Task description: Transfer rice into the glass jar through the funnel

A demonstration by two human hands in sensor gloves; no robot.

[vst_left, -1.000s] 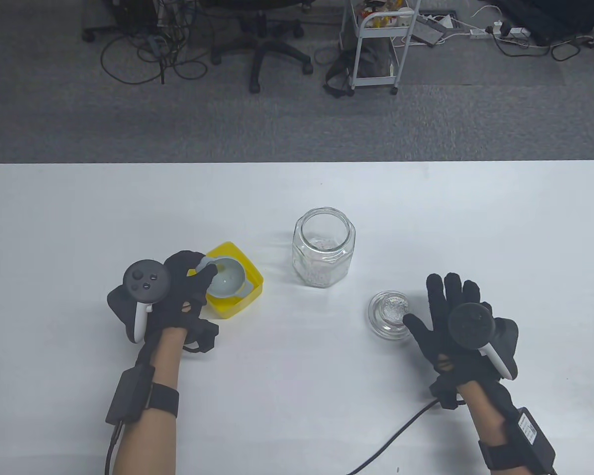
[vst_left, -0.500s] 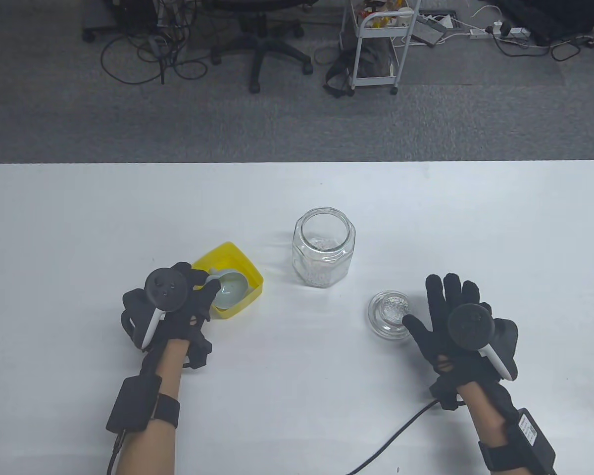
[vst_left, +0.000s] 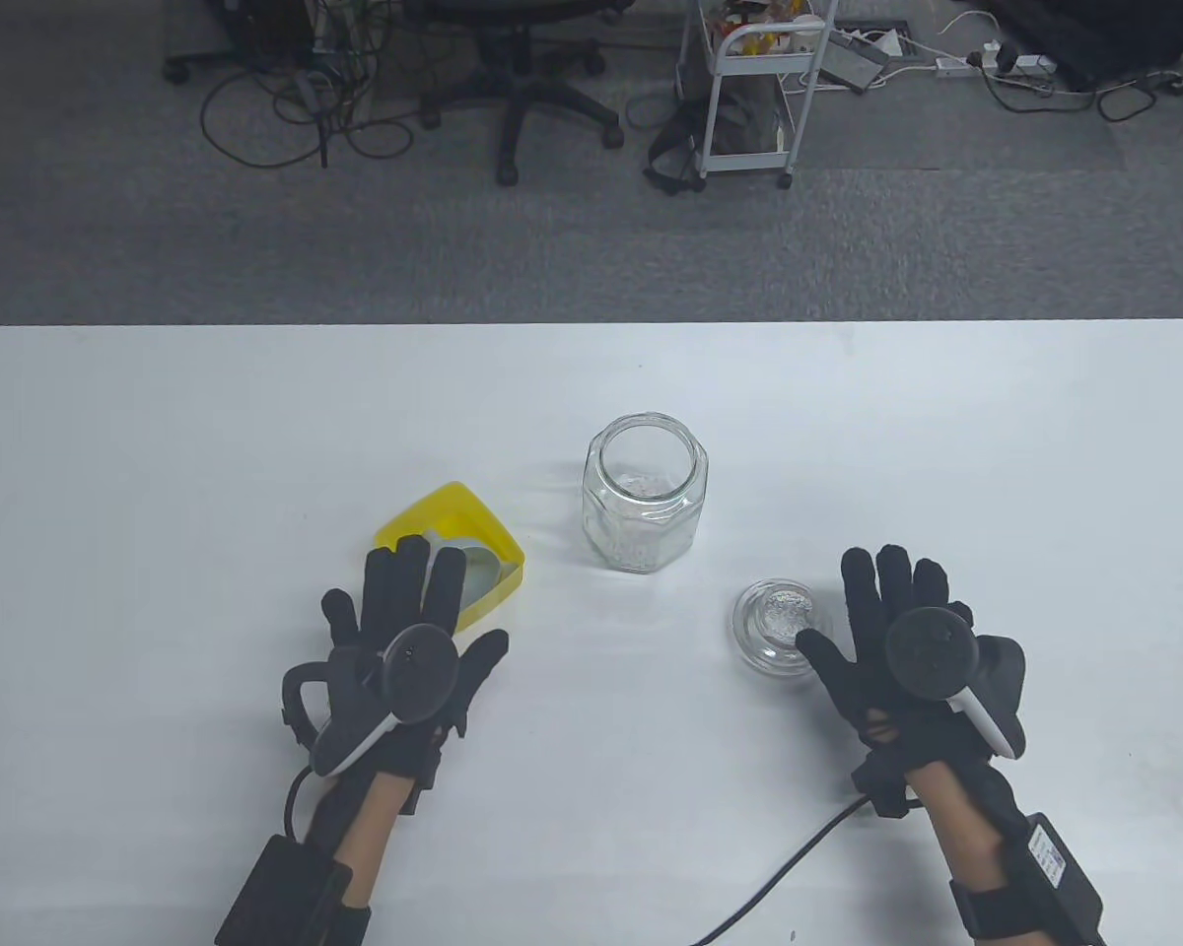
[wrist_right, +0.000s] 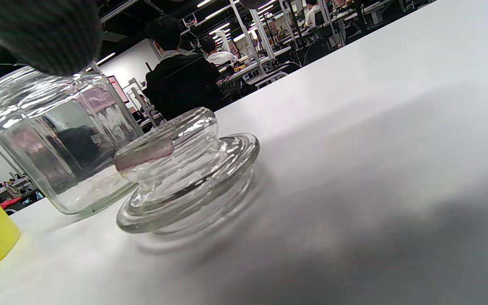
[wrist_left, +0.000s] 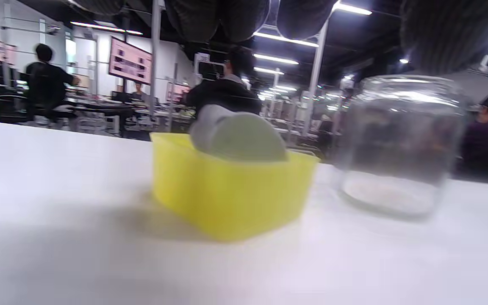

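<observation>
Now the left hand [vst_left: 409, 641] has let go of the funnel [vst_left: 478, 576], which lies tilted in the yellow tub [vst_left: 449, 503]; both hands, right hand [vst_left: 892, 641] included, rest flat, fingers spread, holding nothing; jar [vst_left: 645, 506] holds rice [wrist_left: 390, 195], lid [vst_left: 775, 625] off beside it; pouring looks finished.

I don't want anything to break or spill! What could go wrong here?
The glass lid lies loose beside the right hand; a bump might slide it across the table. The funnel sits tilted in the yellow tub, so it might tip out. The glass jar stands open, so knocking it could spill rice.
</observation>
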